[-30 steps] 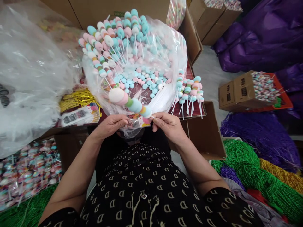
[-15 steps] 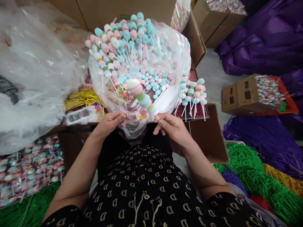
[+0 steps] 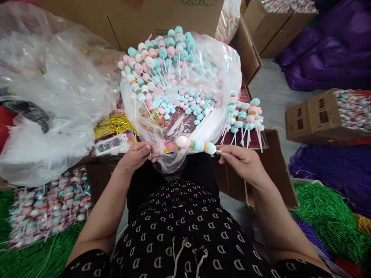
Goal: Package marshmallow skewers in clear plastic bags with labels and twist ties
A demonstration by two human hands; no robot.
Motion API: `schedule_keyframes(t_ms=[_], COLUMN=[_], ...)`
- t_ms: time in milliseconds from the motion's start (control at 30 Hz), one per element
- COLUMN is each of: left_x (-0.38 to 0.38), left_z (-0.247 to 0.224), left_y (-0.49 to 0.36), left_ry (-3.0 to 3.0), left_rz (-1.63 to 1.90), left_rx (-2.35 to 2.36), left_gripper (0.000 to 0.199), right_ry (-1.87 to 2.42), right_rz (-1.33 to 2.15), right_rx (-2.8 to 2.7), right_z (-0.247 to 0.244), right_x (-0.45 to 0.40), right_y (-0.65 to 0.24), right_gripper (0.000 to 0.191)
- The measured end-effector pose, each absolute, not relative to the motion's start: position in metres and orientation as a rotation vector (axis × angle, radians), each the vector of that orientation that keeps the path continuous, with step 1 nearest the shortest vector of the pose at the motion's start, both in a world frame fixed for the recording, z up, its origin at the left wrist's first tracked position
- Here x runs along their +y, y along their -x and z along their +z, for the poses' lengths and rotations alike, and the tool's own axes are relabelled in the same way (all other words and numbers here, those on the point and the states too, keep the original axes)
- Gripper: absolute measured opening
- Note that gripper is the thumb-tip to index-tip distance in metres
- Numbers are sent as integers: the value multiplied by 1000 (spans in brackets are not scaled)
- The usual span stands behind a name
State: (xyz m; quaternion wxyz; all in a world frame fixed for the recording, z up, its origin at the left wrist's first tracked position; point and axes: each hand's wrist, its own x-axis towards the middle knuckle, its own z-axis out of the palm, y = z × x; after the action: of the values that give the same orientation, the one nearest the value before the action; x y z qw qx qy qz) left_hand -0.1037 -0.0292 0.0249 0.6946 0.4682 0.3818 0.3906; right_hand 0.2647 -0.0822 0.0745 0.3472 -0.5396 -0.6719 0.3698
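My left hand (image 3: 139,155) pinches the end of a small clear bag (image 3: 169,146) printed with pink and yellow shapes. In my right hand (image 3: 239,159) is the white stick of a skewer (image 3: 197,145) threaded with white, pink, green and blue marshmallow-like pieces. The skewer lies nearly level, its white tip at the bag's right end. Behind the hands, a big plastic bag (image 3: 233,69) holds many finished skewers (image 3: 162,52), loose round pieces (image 3: 199,110) and white sticks (image 3: 210,125).
Yellow ties (image 3: 111,125) and flat printed bags (image 3: 114,143) lie left on the table. More skewers (image 3: 246,116) rest at its right edge. An open carton (image 3: 271,170) stands below right. Wrapped skewers (image 3: 52,204) are at lower left.
The skewer has tipped from slanting upward to nearly level, with its tip now at the small bag. My right hand has moved right, away from my left. The view has shifted slightly.
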Motion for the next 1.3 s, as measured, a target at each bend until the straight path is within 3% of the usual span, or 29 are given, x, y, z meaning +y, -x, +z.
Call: schedule_keyframes(t_ms=[733,900,1300], left_x=[-25,-24,-23], left_z=[23,32,65], left_y=[103,103,102], left_ry=[-1138,-1235,-1591], left_rz=[748,734,647], left_rx=[933,924,983], left_gripper=[48,50,46], right_ry=[1362,1392,1367], right_rz=[842,944,900], right_rx=[-1741,-1790,-1932], right_z=[74,76,81], right_x=[-74,-74,-72], right_y=[-280,-284,-292], right_gripper=[24,31,27])
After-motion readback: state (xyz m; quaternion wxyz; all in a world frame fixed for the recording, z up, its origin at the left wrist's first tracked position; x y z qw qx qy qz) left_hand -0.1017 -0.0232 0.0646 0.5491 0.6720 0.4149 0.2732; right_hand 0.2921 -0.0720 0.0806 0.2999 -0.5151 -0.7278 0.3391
